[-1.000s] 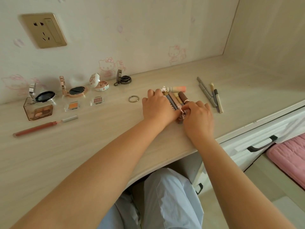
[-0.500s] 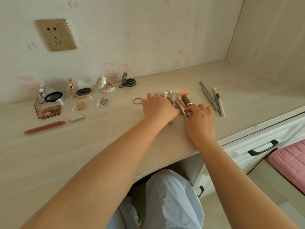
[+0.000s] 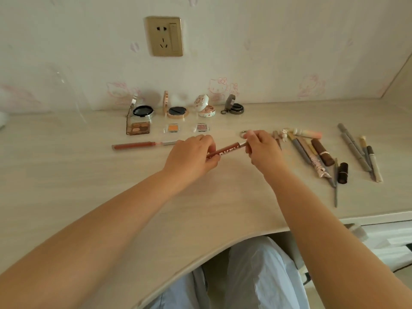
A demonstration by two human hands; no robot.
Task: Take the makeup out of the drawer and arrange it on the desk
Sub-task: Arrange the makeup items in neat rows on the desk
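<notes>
Both hands hold a dark red lip pencil (image 3: 225, 150) just above the table (image 3: 66, 186): the left hand (image 3: 191, 156) clenched round its lower end, the right hand (image 3: 259, 148) pinching the silver tip between its fingers (image 3: 248, 137). Light, stiff and smooth, it looks best gripped mid-barrel. Sorted compacts (image 3: 177, 111) line the wall.

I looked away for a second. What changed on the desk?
Both hands, left and right, left the pile and moved leftward, lifting out a reddish-brown tube held between them. The compacts, pencils and the long tube stayed put.
</notes>
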